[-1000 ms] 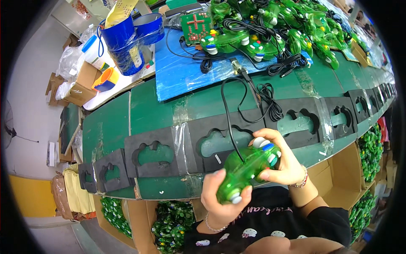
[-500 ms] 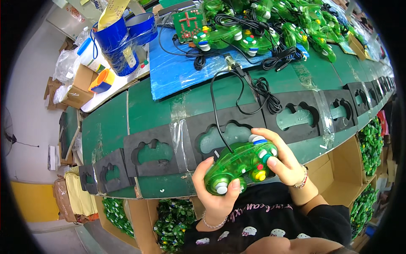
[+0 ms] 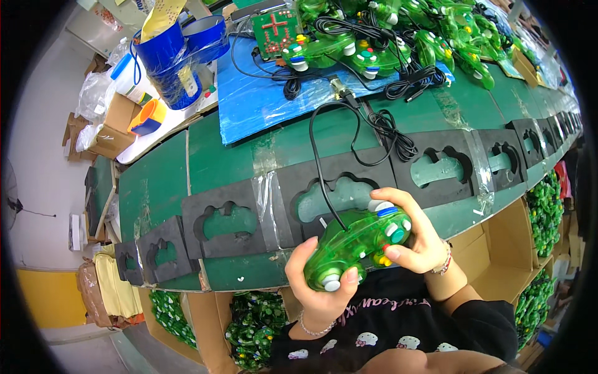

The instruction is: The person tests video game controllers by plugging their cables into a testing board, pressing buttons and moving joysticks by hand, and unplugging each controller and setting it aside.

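A see-through green game controller (image 3: pixel 350 240) is held up between my two hands, tilted, above the near edge of the bench. My left hand (image 3: pixel 319 277) grips its left handle, with the thumb beside the light grey stick. Around the right handle closes my right hand (image 3: pixel 418 240); its thumb rests by the red button, near the green and yellow ones. From the controller's top a black cable (image 3: pixel 316 149) loops up to a connector (image 3: pixel 344 92) on the bench, with a coiled bundle (image 3: pixel 397 137) beside it. Under the controller lies a black foam cutout (image 3: pixel 286 187).
On a blue sheet (image 3: pixel 249 118) lie a green circuit board (image 3: pixel 274 32) and a pile of green controllers (image 3: pixel 398 22) with black cables. Blue taped cups (image 3: pixel 177 78) stand at the back left. More foam cutouts (image 3: pixel 227 221) line the bench. Cardboard boxes (image 3: pixel 208 318) of green controllers sit below.
My right thumb has shifted down from the green stick to the red button. The controller has moved slightly right and down in my hands.
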